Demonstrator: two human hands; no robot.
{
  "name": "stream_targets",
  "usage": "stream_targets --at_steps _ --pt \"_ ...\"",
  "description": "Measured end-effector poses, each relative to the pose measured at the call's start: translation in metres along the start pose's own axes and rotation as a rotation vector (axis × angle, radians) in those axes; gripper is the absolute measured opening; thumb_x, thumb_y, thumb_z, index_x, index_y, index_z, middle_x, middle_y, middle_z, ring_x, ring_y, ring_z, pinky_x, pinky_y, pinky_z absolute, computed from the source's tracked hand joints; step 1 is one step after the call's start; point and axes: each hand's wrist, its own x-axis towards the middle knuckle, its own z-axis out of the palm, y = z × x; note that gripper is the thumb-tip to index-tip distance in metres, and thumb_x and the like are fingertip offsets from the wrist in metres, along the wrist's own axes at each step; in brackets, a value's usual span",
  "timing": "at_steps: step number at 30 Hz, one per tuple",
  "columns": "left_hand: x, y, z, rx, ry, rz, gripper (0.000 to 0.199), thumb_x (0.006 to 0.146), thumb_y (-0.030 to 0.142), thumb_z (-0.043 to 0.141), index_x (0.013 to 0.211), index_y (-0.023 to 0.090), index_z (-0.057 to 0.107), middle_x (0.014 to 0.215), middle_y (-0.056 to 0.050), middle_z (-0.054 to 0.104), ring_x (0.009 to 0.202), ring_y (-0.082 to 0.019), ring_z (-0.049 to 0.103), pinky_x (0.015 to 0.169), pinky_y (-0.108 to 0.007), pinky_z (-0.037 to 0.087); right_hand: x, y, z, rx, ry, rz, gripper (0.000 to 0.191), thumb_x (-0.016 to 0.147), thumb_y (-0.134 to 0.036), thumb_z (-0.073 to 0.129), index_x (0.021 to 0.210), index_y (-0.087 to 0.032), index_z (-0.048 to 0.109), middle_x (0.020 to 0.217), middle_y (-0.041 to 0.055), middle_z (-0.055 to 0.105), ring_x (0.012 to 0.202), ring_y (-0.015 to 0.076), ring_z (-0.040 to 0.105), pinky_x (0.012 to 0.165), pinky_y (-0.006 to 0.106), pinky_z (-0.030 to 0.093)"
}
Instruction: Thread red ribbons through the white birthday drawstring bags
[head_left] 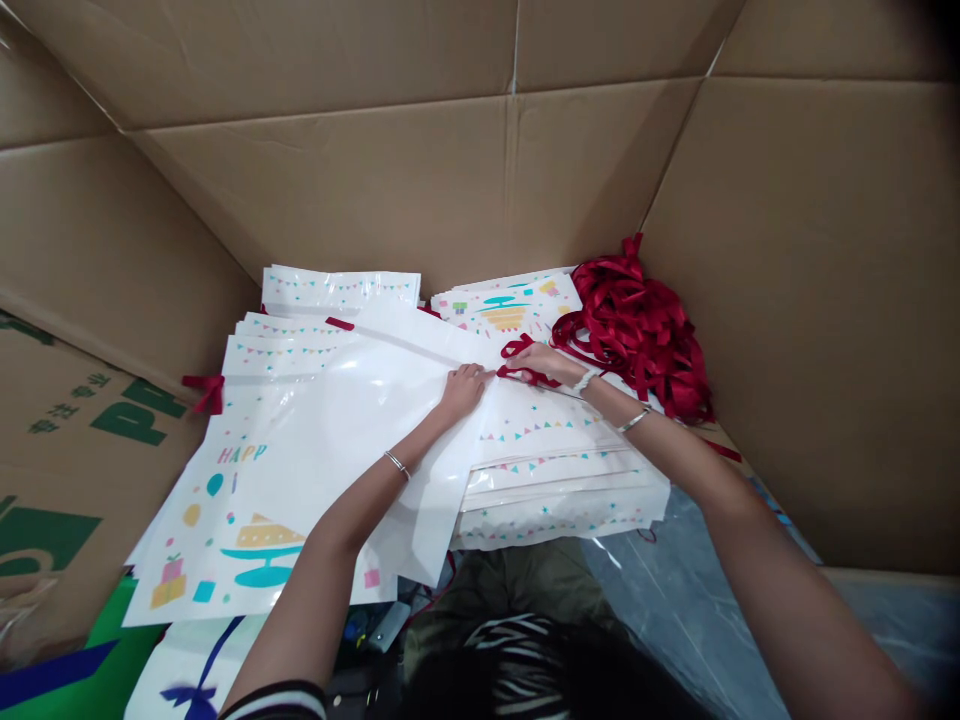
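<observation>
1. Cardboard walls (360, 180) are rising behind and on both sides of the work, with green print showing on the left one.
2. A grey floor (694, 590) is showing at the lower right, its surface marked with pale streaks.
3. Printed white bags (262, 400) are lying in overlapping layers on the left, showing bunting, cakes, presents and the letters "HAPP".
4. A plain white bag (360, 400) is lying slantwise over them, face blank, with its upper right part under the hands.
5. A pile of similar bags (555, 500) is sitting to the right of it, printed with bunting.
6. A heap of red ribbon (637, 330) is spilling in tangled loops beside the right-hand bags, against the cardboard.
7. The left hand (463, 392) is resting on the plain white bag, fingers loosely bent and pointing at the ribbon; whether it is pinching anything, I cannot tell.
8. The right hand (541, 362) is closing its fingertips on a looped red ribbon (517, 346), which is lying at the plain white bag's right edge, just beside the left hand.
9. A short red strip (340, 323) is lying near that bag's upper left edge.
10. Bracelets (397, 464) are circling both forearms.
</observation>
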Motion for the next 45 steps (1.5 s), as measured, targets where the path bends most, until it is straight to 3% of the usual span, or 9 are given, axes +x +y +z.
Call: stream_targets --at_steps 8,17,21,25,29,34,37,40,45 --pt "-0.001 0.002 -0.004 -0.009 -0.004 -0.007 0.048 0.102 0.015 0.042 0.139 0.03 0.067 0.14 -0.01 0.063 0.132 -0.03 0.052 0.104 -0.046 0.043 -0.078 0.015 -0.077 -0.076 -0.034 -0.079 0.047 0.088 -0.053 0.072 0.06 -0.018 0.058 0.05 0.0001 0.05 0.052 0.0101 0.045 0.06 0.025 0.04" --pt "-0.001 0.002 -0.004 -0.004 0.003 -0.009 0.048 0.101 0.015 0.042 0.14 0.029 0.067 0.139 -0.01 0.064 0.13 -0.03 0.054 0.103 -0.046 0.043 -0.179 0.083 -0.174 -0.058 0.129 0.192 0.036 0.092 -0.045 0.064 0.073 -0.016 0.071 0.037 -0.0034 0.041 0.035 0.0016 0.031 0.051 0.027 0.025" --pt "-0.002 0.005 -0.008 0.002 -0.014 -0.017 0.049 0.102 0.015 0.041 0.141 0.028 0.066 0.14 -0.01 0.064 0.132 -0.029 0.053 0.104 -0.046 0.043 -0.213 0.118 -0.203 -0.196 0.097 0.357 0.043 0.089 -0.045 0.067 0.061 -0.013 0.07 0.05 0.0103 0.061 0.042 0.001 0.048 0.056 0.026 0.033" --pt "-0.002 0.006 -0.009 0.008 -0.019 -0.019 0.049 0.103 0.016 0.039 0.143 0.029 0.065 0.14 -0.01 0.063 0.132 -0.029 0.053 0.104 -0.045 0.042 -0.218 0.126 -0.199 -0.421 0.232 0.402 0.024 0.086 -0.038 0.07 0.086 -0.018 0.082 0.096 0.0141 0.079 0.072 0.0149 0.069 0.069 0.027 0.046" --pt "-0.001 0.005 -0.007 0.015 -0.017 -0.011 0.049 0.104 0.016 0.039 0.144 0.029 0.064 0.141 -0.009 0.063 0.132 -0.028 0.053 0.105 -0.045 0.042 -0.185 0.109 -0.169 -0.567 0.433 0.145 0.037 0.09 -0.047 0.062 0.109 -0.02 0.08 0.113 0.0097 0.078 0.104 0.0292 0.071 0.092 0.036 0.051" --pt "-0.001 0.004 -0.006 0.013 -0.01 -0.017 0.049 0.103 0.016 0.041 0.143 0.031 0.066 0.14 -0.009 0.064 0.131 -0.029 0.054 0.104 -0.045 0.043 -0.104 0.091 -0.108 -0.455 0.218 -0.096 0.042 0.09 -0.053 0.059 0.106 -0.019 0.077 0.115 0.0098 0.076 0.099 0.0256 0.069 0.086 0.033 0.051" --pt "-0.002 0.004 -0.007 0.008 -0.009 -0.012 0.049 0.103 0.016 0.04 0.142 0.029 0.066 0.139 -0.01 0.064 0.13 -0.029 0.054 0.103 -0.045 0.043 -0.065 0.091 -0.083 -0.523 0.056 -0.058 0.037 0.079 -0.051 0.07 0.088 -0.016 0.075 0.095 0.0105 0.075 0.084 0.0229 0.065 0.075 0.031 0.048" --pt "-0.001 0.003 -0.006 0.0 -0.003 -0.009 0.049 0.103 0.016 0.041 0.141 0.029 0.067 0.139 -0.01 0.064 0.13 -0.029 0.054 0.103 -0.045 0.043 -0.054 0.095 -0.079 -0.499 -0.042 0.021 0.04 0.071 -0.055 0.075 0.072 -0.015 0.07 0.079 0.0085 0.07 0.074 0.0202 0.059 0.068 0.031 0.044" --pt "0.002 0.0 -0.001 -0.029 0.001 -0.015 0.049 0.101 0.016 0.041 0.141 0.029 0.067 0.137 -0.009 0.065 0.13 -0.029 0.054 0.103 -0.046 0.042 -0.07 0.101 -0.094 -0.159 -0.08 -0.016 0.048 0.068 -0.062 0.079 0.086 -0.018 0.073 0.094 0.008 0.071 0.086 0.0206 0.059 0.077 0.031 0.046"
